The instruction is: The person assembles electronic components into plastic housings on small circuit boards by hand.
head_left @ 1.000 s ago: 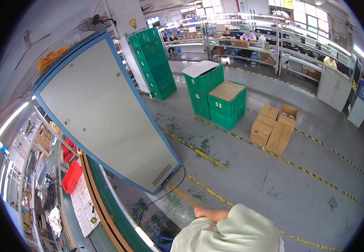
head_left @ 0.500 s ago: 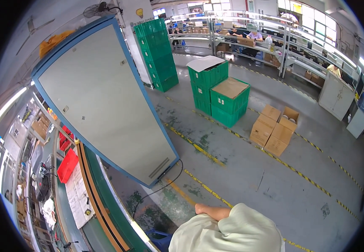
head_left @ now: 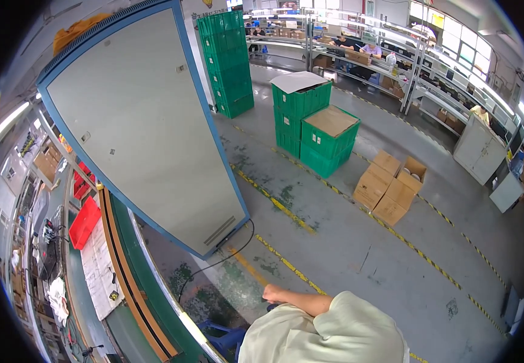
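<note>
Shifted slightly up and left in view since half a second ago, a tall grey cabinet point(head_left: 141, 127) stands beside a long green table point(head_left: 147, 275). Beyond are green crates point(head_left: 327, 145) and cardboard boxes point(head_left: 378, 181). Near a partly hidden blue plastic stool point(head_left: 228, 336), the right hand point(head_left: 273, 294) has also moved left; how open its fingers are, or what they hold, cannot be told. The left hand is out of view.

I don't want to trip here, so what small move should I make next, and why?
I'd probably shift a little right: a black cable curves across the floor from near the tall cabinet toward the green bench, and it looks like a trip risk.
</note>
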The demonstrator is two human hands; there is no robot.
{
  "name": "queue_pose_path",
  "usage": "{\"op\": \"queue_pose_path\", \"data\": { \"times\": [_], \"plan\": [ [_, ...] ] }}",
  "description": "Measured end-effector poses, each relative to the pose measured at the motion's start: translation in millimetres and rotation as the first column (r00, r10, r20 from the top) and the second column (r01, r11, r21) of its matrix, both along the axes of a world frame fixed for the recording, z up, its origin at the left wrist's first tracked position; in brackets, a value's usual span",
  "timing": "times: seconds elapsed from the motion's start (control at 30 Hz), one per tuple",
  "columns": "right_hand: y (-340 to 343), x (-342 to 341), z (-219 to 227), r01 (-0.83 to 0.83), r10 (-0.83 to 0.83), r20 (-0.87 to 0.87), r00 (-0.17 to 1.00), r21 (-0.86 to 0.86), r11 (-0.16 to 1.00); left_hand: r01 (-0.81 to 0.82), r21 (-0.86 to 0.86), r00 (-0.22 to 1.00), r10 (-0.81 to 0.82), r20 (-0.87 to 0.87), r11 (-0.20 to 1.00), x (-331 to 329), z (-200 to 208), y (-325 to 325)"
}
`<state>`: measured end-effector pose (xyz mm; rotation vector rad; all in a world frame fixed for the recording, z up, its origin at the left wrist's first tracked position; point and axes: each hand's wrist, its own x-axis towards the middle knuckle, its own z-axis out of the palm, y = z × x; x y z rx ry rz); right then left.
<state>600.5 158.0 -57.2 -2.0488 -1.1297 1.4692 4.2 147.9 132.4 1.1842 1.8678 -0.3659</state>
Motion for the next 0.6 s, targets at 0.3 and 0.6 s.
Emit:
{"op": "queue_pose_path", "data": {
  "times": [0.3,0.6],
  "plan": [
    [15.0,-55.3,292.5,0.382,-0.4,-0.894,0.2,-0.304,0.872,-0.522,-0.646,0.851,0.295,-0.433,0.557,-61.3,-102.3,43.7],
    [-7.3,-98.6,290.9,0.167,-0.491,-0.87,0.057,-0.476,0.863,-0.227,-0.169,0.97,0.208,-0.125,0.959,10.0,-41.8,1.6]
  ]
}}
